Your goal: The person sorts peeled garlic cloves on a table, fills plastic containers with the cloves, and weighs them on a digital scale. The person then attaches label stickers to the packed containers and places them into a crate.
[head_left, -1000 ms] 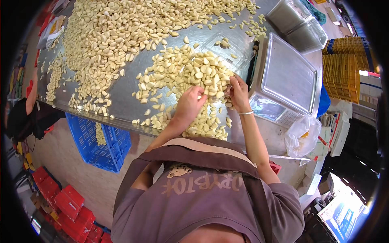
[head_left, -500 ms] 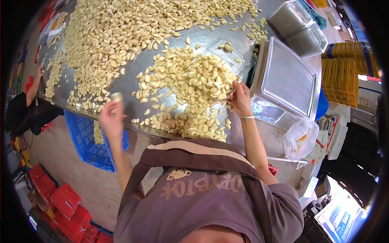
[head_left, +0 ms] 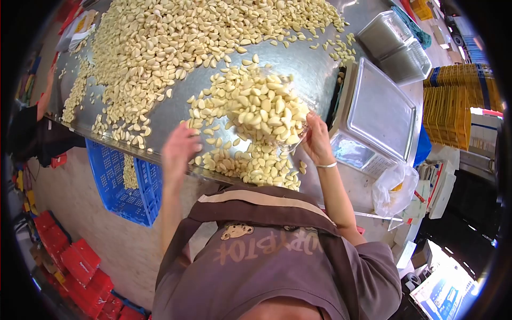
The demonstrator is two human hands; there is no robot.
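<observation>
My right hand (head_left: 318, 140) is closed on the right edge of a clear plastic container heaped with pale peeled garlic cloves (head_left: 269, 109). Much of the container is hidden by the cloves. Motion blurs my left hand (head_left: 180, 152), which hovers by the table's front edge, left of the smaller clove pile; its fingers look apart, with nothing seen between them. More loose cloves (head_left: 266, 166) lie in front of the container, near my body.
A large clove heap (head_left: 154, 48) covers the back left of the metal table (head_left: 165, 114). Right stand a metal-topped scale (head_left: 381, 109), stacked clear containers (head_left: 394, 45) and a plastic bag (head_left: 394, 189). A blue crate (head_left: 125, 186) sits below; another person's arm (head_left: 47, 93) shows left.
My left hand went from the cloves out left, a pale piece in its fingers, then came partway back without it in sight. The clear flap behind the container no longer lies flat on the table.
</observation>
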